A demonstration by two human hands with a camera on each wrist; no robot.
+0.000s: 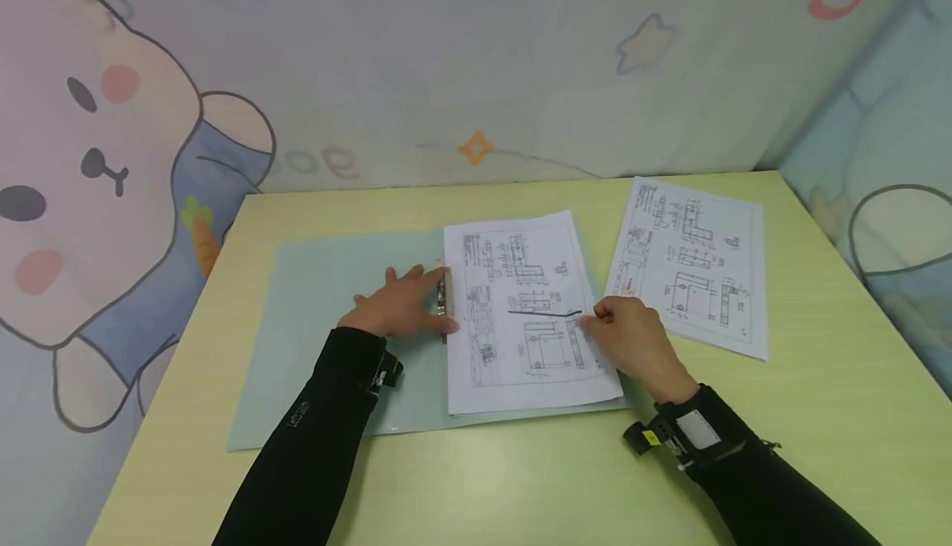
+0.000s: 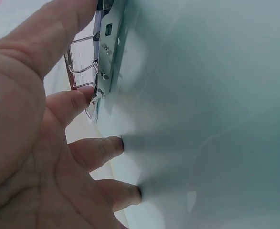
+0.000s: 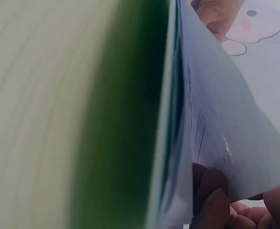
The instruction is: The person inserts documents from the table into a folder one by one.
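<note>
- Left hand (image 1: 397,305) lies flat, fingers spread, on the open folder (image 1: 327,323) beside its metal clip (image 1: 442,294).
- Right hand (image 1: 632,339) pinches the right edge of the drawing sheets (image 1: 521,315) (lying in the folder, between both hands).

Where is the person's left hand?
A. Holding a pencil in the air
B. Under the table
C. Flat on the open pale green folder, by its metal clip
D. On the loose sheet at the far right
C: the left hand lies with straight fingers on the open pale green plastic folder, fingertips beside the silver metal clip at its spine; the left wrist view shows the fingers pressing the folder.
</note>
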